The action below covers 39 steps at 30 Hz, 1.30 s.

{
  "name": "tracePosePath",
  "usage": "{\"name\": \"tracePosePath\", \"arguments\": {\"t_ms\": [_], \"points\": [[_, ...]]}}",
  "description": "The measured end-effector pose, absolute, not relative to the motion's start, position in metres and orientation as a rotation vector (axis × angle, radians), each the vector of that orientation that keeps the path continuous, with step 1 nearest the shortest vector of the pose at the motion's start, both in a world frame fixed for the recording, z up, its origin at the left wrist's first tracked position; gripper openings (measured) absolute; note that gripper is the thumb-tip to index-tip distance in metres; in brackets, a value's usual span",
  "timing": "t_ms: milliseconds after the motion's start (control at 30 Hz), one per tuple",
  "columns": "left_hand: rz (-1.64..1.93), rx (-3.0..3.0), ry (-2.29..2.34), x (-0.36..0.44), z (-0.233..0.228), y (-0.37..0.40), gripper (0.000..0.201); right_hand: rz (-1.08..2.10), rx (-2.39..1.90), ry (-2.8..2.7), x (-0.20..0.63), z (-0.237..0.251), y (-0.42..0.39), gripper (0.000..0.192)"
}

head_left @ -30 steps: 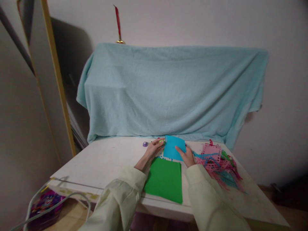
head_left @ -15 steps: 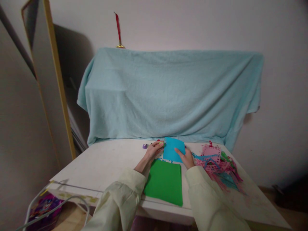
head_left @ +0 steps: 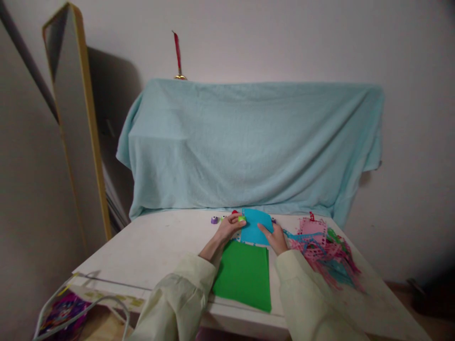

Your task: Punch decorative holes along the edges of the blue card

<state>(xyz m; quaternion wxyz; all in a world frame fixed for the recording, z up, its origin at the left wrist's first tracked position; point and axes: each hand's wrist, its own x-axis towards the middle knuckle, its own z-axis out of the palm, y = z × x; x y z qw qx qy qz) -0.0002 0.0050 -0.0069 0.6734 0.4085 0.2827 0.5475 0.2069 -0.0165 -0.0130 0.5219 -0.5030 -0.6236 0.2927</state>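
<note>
Blue paper [head_left: 254,226] held between both hands at the far middle of the white bench [head_left: 156,246].

Left hand [head_left: 229,226] had its fingers clenched on a small green punch [head_left: 241,218] at the sheet's left edge; right hand [head_left: 275,237] lay on the sheet's right side, fingers pinching that edge. Blue paper sat just beyond a green sheet [head_left: 243,274] lying flat near the front edge. Pile of pink and blue paper scraps [head_left: 325,248] lay right of the right hand. A small purple punch [head_left: 213,219] sat left of the left hand. A pale blue cloth [head_left: 249,147] draped behind the bench.
</note>
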Motion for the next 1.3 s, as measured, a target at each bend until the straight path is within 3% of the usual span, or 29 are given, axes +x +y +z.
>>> {"name": "tracePosePath", "arguments": {"t_ms": [1300], "points": [[1.194, 0.979, 0.681, -0.001, -0.013, 0.008, 0.056, 0.703, -1.196, -1.527, 0.205, -0.007, -0.023, 0.043]]}}
